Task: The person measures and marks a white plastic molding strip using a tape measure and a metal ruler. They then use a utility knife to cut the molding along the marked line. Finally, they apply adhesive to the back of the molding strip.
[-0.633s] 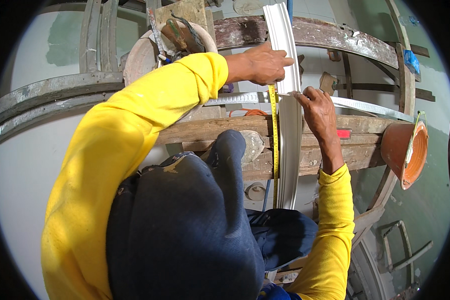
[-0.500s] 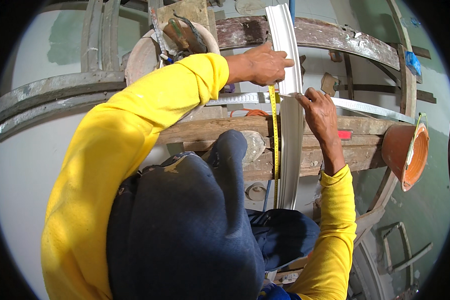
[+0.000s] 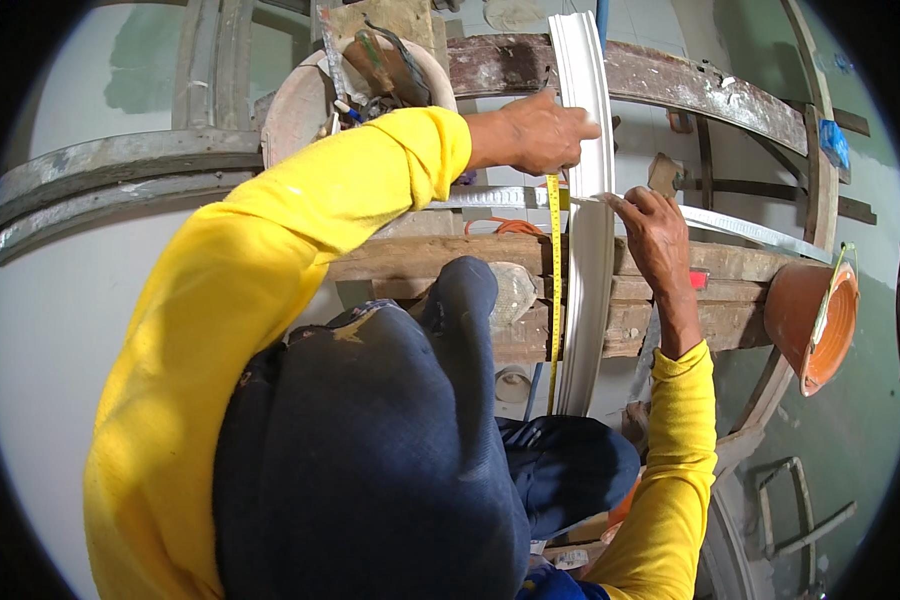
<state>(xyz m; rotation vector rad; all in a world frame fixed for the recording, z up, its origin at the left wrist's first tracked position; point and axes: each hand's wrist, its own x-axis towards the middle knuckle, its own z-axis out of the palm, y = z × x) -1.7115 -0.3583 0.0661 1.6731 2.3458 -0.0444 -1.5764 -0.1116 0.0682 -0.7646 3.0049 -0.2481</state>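
Observation:
A long white cornice moulding (image 3: 587,240) with a grooved profile lies lengthwise in front of me. Along its left edge runs a yellow measuring tape (image 3: 556,290). My left hand (image 3: 545,133) is closed over the upper end of the tape, its fingers against the moulding; whether the tape's case is under the palm is hidden. My right hand (image 3: 658,235), to the right of the moulding, pinches a thin pointed tool (image 3: 598,197) whose tip touches the moulding's face. The tool's exact kind is too small to make out.
Wooden planks (image 3: 650,315) and a worn beam (image 3: 710,95) cross under the moulding. A round tub (image 3: 273,135) with hand tools stands at upper left. An orange bucket (image 3: 785,315) lies tilted at right. A perforated metal strip (image 3: 745,228) runs crosswise.
The right hand has lowered slightly and its fingers have drawn back a little from the moulding, showing more of the pointed tool. The left hand stays at the tape. The whole view has shifted slightly.

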